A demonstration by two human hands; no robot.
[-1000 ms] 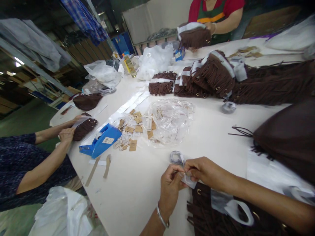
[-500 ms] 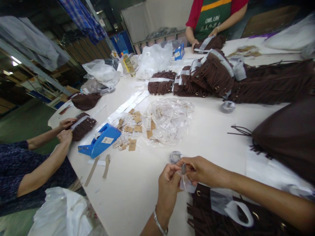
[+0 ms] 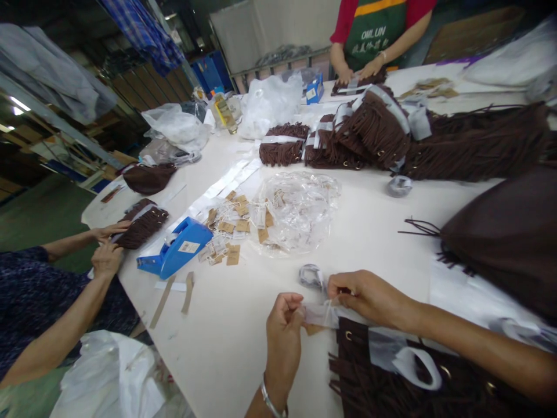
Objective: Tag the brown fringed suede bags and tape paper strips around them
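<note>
A hang tag [image 3: 322, 315] with a translucent white label, a brown card behind it and a white string is held between both hands, above the table. My left hand [image 3: 285, 334] pinches the label's left end between thumb and fingertips. At the other end, my right hand [image 3: 369, 296] is closed on the string, partly hiding it. Just below lies a dark brown fringed bag [image 3: 383, 383] with gold eyelets and a white looped band [image 3: 424, 368] on top. Behind my hands is a roll of grey-white strip [image 3: 310, 274].
Loose brown tags [image 3: 234, 254] and a crumpled clear plastic bag [image 3: 300, 215] lie mid-table, beside a blue tape dispenser [image 3: 183, 247]. Wrapped fringed bags [image 3: 282, 145] line the back. A large brown bag [image 3: 500, 232] stands right. Co-workers handle bags at left and back.
My hands have moved apart, left hand leftward, and the label now stretches between them. The co-worker at the back has lowered a bag onto the table and presses it.
</note>
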